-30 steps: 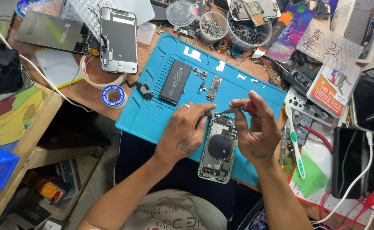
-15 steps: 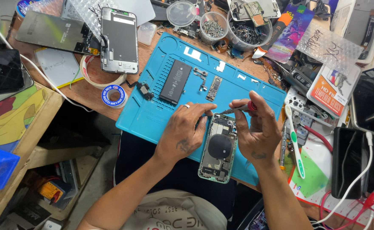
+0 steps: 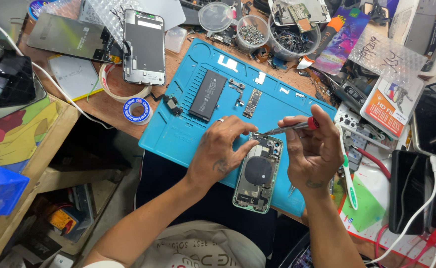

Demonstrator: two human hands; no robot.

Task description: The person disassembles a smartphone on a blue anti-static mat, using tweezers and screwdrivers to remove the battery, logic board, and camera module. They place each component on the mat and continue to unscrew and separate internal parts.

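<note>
Big blue silicone repair mat (image 3: 178,141) fills the bench, with the opened phone shell (image 3: 257,176) at its near edge. It's light, stiff, probably fragile inside, so grip the frame edges. Left hand (image 3: 218,151) presses its top corner; right hand (image 3: 315,151) pinches a red-handled screwdriver (image 3: 290,127). Loose battery (image 3: 208,94), logic board (image 3: 251,102) and screw tubs (image 3: 251,33) crowd behind.

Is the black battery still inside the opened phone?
No, the battery lies on the blue mat, apart from the phone under the hands.
</note>
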